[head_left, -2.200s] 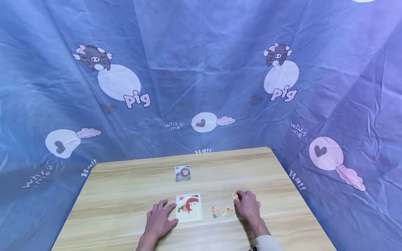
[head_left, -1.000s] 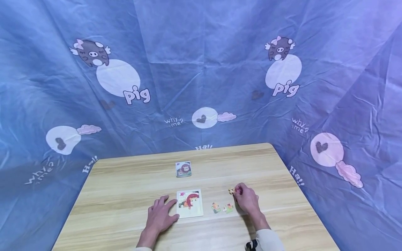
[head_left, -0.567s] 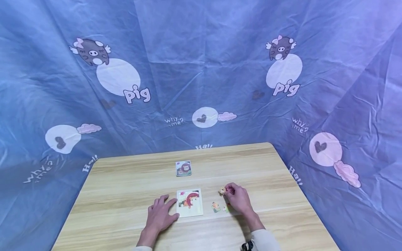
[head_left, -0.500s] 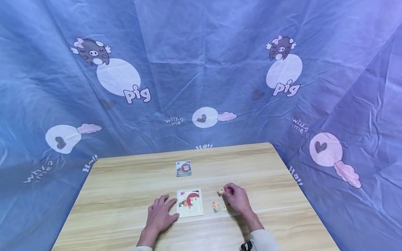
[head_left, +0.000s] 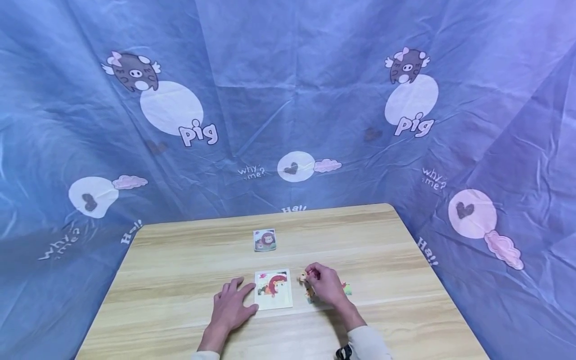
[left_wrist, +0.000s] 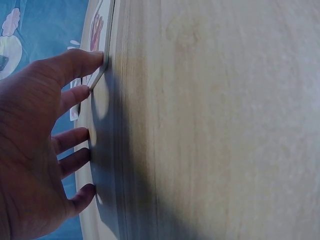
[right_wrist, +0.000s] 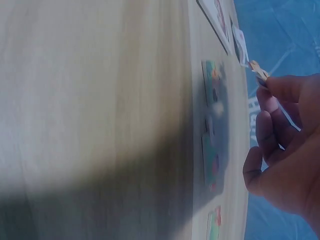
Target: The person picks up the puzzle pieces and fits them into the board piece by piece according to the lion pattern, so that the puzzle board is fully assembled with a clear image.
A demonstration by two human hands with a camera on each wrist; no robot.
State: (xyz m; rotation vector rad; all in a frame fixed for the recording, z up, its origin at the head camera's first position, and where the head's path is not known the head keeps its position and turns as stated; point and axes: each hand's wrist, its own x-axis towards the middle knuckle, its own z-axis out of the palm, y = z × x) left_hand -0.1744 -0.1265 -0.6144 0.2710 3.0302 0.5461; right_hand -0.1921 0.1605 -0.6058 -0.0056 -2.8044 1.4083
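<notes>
A white square puzzle tray point(head_left: 273, 302) lies flat, with a red-maned lion picture in its upper part. My left hand point(head_left: 230, 306) rests at its left edge, fingers spread; in the left wrist view the thumb of the left hand point(left_wrist: 35, 140) touches the tray's edge point(left_wrist: 106, 50). Between thumb and fingertips my right hand point(head_left: 325, 285) pinches a small yellowish puzzle piece point(head_left: 303, 277), right of the tray. The right wrist view shows that piece point(right_wrist: 260, 73) held above the table by the right hand point(right_wrist: 290, 135). Loose pieces lie below; one point(head_left: 309, 295) is partly hidden by the hand.
A small lion picture card point(head_left: 264, 240) lies behind the tray on the wooden table point(head_left: 189, 255). Another loose piece point(head_left: 346, 288) lies right of my right hand. A blue patterned curtain point(head_left: 252, 115) stands around the table's back and sides.
My right hand has moved left with the yellowish piece, towards the tray. It now partly covers the nearer loose piece, and the farther one shows to its right. The left hand keeps its place.
</notes>
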